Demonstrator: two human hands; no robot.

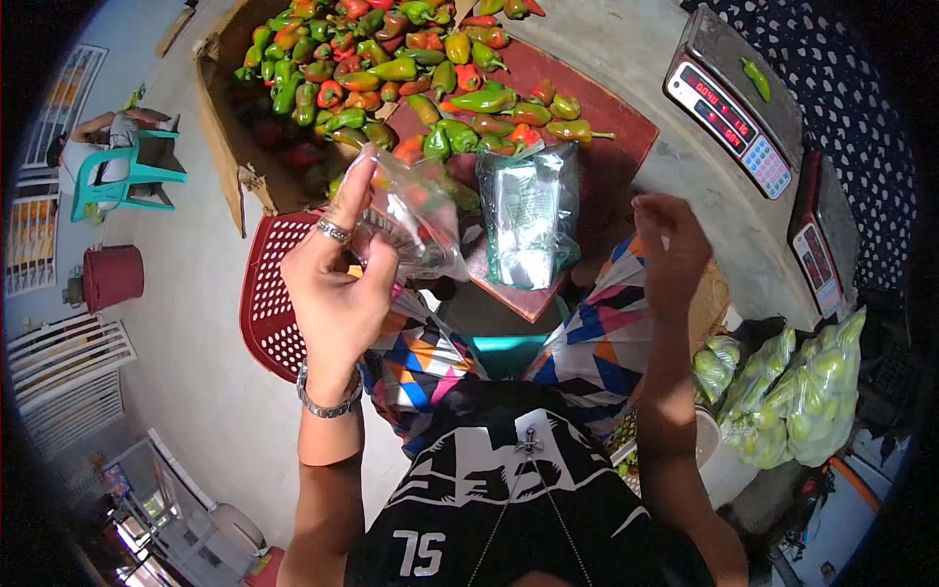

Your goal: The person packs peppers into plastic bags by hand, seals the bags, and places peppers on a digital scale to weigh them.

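Observation:
My left hand (337, 284), wearing a ring and a metal watch, grips a clear plastic bag (421, 210) between thumb and fingers. The bag is crumpled and see-through, hanging over the edge of the pepper pile. To the right, my right hand (675, 245) is raised above my knee, its fingers loosely bent and apart with nothing visible in them. Between the hands a pack of clear plastic bags (530, 215) lies on the red board (611, 112). Red and green peppers (391, 68) are heaped beyond, partly inside an open cardboard box (217, 127).
A digital scale (729, 108) with lit red digits stands at right, a green pepper (755, 78) on top. Below it is a second scale (820, 245). Filled plastic bags of green produce (812, 391) sit lower right. A red perforated chair (279, 284) is at left; a person sits farther off.

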